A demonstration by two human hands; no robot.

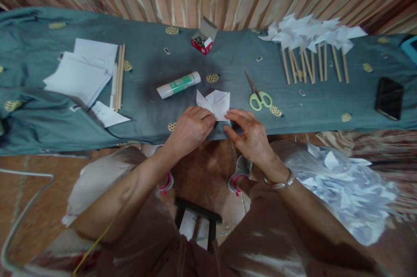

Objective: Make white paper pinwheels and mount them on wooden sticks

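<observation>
A white paper pinwheel, partly folded, lies near the front edge of the cloth-covered table. My left hand has its fingers closed on the pinwheel's lower left edge. On the lower right corner rest the fingertips of my right hand, its thumb held apart from them. A glue stick with a green label lies just beyond my left hand. Scissors with light green handles are to the right of the paper, blades pointing away from me. The paper's underside is hidden.
At left are paper sheets, a cut scrap, a white pen and sticks. A small red box stands open at the back. Pinwheels on sticks and a phone lie right. A plastic bag holds folded paper.
</observation>
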